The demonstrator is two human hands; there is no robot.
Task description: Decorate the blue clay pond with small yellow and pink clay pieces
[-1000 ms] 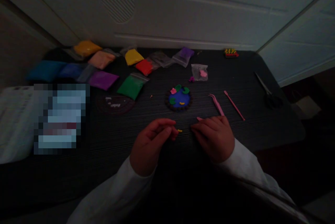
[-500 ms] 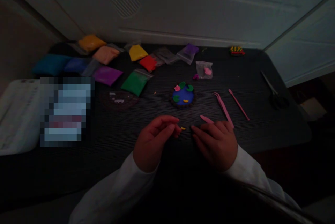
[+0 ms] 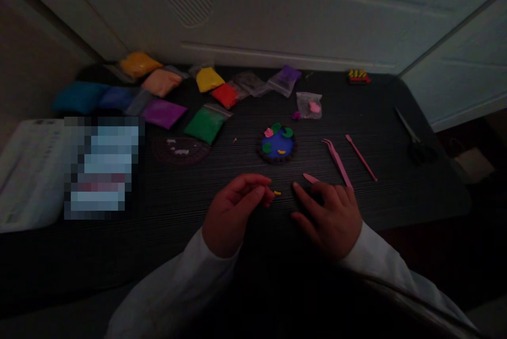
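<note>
My left hand rests low over the dark table, fingers curled in and thumb against them. Whatever they may hold is hidden. A small curved strip of yellow clay shows right at its fingertips; I cannot tell if it is gripped. My right hand lies palm down, with index finger and thumb spread apart and nothing in them. Beside its knuckles are a pink pointed tool and pink tweezers, both partly covered. Beyond the hands sits a blue clay pond with a brown beaded rim, green lily pads, a pink flower and a yellow strip.
Several bags of coloured clay, among them a green one, lie at the back left. A blurred-out screen and a white packet are at left. Further right are a thin pink tool, scissors and a small striped clay piece.
My right index finger has lifted and stretched forward, away from the thumb, and the gap between them has widened. My left hand and the yellow strip stay almost the same.
</note>
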